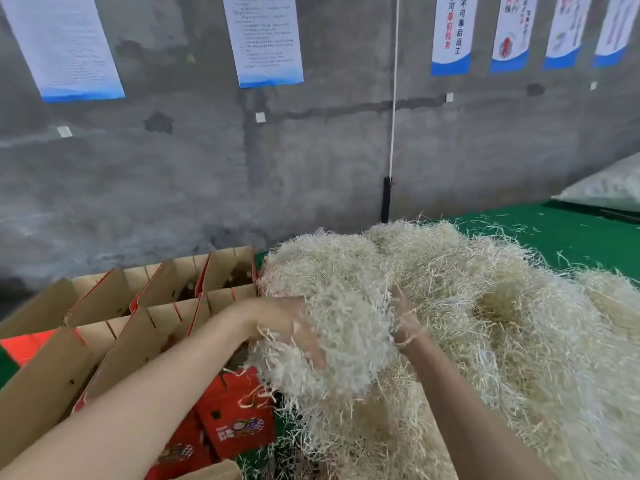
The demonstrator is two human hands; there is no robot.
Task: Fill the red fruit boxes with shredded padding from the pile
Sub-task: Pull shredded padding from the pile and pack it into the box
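Note:
A big pile of pale shredded padding point(485, 306) covers the right half of the green table. Between my hands is a rounded clump of padding point(343, 323) lifted off the pile's left edge. My left hand point(280, 323) grips the clump's left side, fingers curled into the strands. My right hand point(405, 317) is sunk into the clump's right side, mostly buried, its fingers hidden. Several open red fruit boxes point(239, 414) with brown cardboard flaps point(114, 348) stand in rows at the left, below my left forearm.
A grey concrete wall point(311, 161) with posters rises behind the table. A white rope and black post point(386, 199) hang at the back. A filled white sack point(609, 188) lies at the far right. Loose strands litter the green table point(561, 233).

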